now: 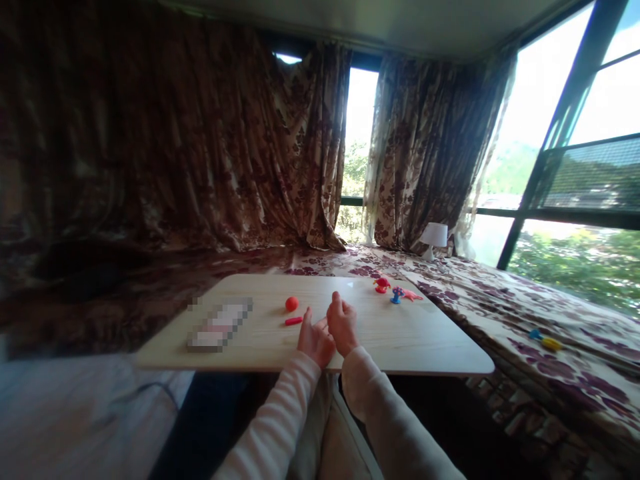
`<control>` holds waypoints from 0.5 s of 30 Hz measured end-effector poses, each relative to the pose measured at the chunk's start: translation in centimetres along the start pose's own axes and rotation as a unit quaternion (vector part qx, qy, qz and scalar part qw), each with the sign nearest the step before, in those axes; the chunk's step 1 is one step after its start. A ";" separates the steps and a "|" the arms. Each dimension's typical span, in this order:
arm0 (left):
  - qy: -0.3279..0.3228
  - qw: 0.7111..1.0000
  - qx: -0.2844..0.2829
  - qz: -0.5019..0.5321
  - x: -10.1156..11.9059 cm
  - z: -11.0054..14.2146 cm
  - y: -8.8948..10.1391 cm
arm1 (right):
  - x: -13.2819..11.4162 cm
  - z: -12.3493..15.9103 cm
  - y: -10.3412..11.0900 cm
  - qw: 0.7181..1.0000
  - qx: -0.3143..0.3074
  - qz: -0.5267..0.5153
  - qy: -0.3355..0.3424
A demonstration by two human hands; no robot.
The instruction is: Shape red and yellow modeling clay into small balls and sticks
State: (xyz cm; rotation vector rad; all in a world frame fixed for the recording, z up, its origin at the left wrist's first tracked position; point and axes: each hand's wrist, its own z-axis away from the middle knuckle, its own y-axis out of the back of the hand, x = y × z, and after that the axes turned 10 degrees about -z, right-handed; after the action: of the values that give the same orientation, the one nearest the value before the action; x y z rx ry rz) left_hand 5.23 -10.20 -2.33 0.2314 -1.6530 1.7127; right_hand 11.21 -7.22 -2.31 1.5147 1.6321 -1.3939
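Note:
Both my hands rest together near the front middle of a light wooden tabletop (410,340). My left hand (314,341) has its fingers partly stretched forward, and nothing shows in it. My right hand (342,325) is curled beside it, fingers closed, touching the left hand; whether it holds anything is hidden. Just ahead of my left hand lie a small red stick (293,321) and a red ball (291,304).
Small red and blue toy figures (397,291) stand at the table's far right. A blurred flat object (219,324) lies at the left. A white lamp (433,239) stands by the window. A blue-yellow toy (546,341) lies on the patterned cover to the right.

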 end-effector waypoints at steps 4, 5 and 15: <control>-0.017 1.000 -0.001 0.001 -0.3 -0.7 -0.1 | -0.2 0.8 0.1 0.991 -0.068 0.105 0.052; -0.031 1.000 -0.001 0.002 -0.4 -1.0 -0.1 | -0.4 0.8 0.4 0.979 -0.090 0.157 0.090; -0.126 0.981 0.143 -0.020 -0.5 -1.2 -0.7 | -0.4 1.1 1.6 0.974 -0.152 0.143 0.092</control>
State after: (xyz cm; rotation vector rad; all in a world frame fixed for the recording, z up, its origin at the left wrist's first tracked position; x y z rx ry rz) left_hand 6.48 -9.39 -2.24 0.6371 -1.5578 1.9509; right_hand 12.47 -8.65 -2.87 1.6505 1.5706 -0.8308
